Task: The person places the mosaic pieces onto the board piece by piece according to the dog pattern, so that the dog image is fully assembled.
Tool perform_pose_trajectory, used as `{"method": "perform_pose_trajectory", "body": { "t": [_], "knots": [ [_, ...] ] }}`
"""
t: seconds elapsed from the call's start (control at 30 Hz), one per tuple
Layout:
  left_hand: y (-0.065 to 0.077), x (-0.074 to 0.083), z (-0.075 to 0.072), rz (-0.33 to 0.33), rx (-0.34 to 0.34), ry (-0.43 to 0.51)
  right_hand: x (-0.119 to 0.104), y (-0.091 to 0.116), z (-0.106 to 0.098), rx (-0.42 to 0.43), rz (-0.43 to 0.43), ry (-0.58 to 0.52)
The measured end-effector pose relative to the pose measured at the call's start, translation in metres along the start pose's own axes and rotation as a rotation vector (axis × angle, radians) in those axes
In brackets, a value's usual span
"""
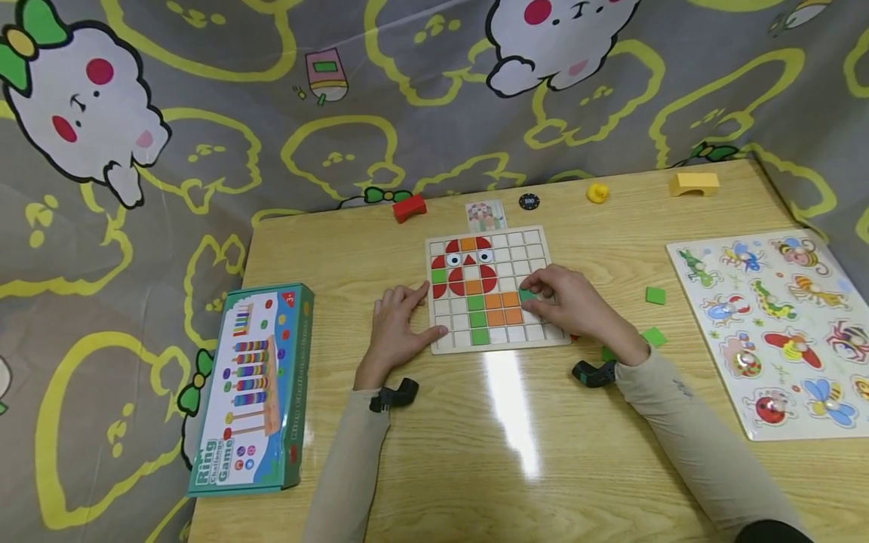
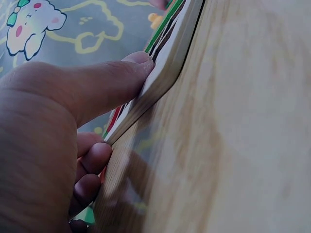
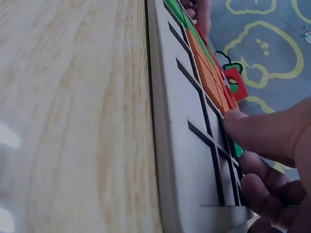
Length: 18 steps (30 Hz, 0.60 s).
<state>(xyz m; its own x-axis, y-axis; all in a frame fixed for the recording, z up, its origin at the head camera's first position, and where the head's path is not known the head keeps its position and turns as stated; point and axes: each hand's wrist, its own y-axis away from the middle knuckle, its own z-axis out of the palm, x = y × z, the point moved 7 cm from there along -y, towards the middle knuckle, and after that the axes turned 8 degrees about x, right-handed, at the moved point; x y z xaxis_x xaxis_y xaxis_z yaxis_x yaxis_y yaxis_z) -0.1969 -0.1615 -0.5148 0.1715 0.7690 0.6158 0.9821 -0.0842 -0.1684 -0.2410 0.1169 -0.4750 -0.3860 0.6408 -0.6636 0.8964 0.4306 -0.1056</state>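
A wooden mosaic board [image 1: 451, 343] lies flat on the table, its grid partly filled with red, orange and green tiles in an animal-like pattern. At its lower left corner my left hand [image 1: 394, 332] steadies it, the straight thumb [image 2: 121, 80] on top and the other fingers along the side edge. My right hand [image 1: 570, 302] pinches a green square tile [image 1: 527, 296] between thumb and fingers, over the cells just right of an orange block [image 1: 503, 308]. In the right wrist view, the fingertips and a sliver of green tile [image 3: 238, 149] are low over the grid.
Loose green squares [image 1: 655, 295] lie right of the board, some partly behind my right wrist. A picture card [image 1: 485, 215], red block [image 1: 410, 209], black chip [image 1: 529, 201], yellow duck [image 1: 597, 193] and yellow arch [image 1: 694, 184] line the back. An insect puzzle [image 1: 774, 339] and game box [image 1: 251, 385] flank the board.
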Motion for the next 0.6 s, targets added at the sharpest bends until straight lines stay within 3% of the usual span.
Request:
{"method": "perform_pose_trajectory", "body": {
  "t": [0.43, 0.6],
  "knots": [
    [0.000, 0.000, -0.001, -0.005, -0.016, -0.005, 0.000, 0.001, -0.003, 0.023, -0.001, 0.001],
    [0.000, 0.000, -0.001, -0.007, -0.017, 0.004, 0.008, 0.007, -0.020, 0.063, 0.022, -0.018]
  ]
}}
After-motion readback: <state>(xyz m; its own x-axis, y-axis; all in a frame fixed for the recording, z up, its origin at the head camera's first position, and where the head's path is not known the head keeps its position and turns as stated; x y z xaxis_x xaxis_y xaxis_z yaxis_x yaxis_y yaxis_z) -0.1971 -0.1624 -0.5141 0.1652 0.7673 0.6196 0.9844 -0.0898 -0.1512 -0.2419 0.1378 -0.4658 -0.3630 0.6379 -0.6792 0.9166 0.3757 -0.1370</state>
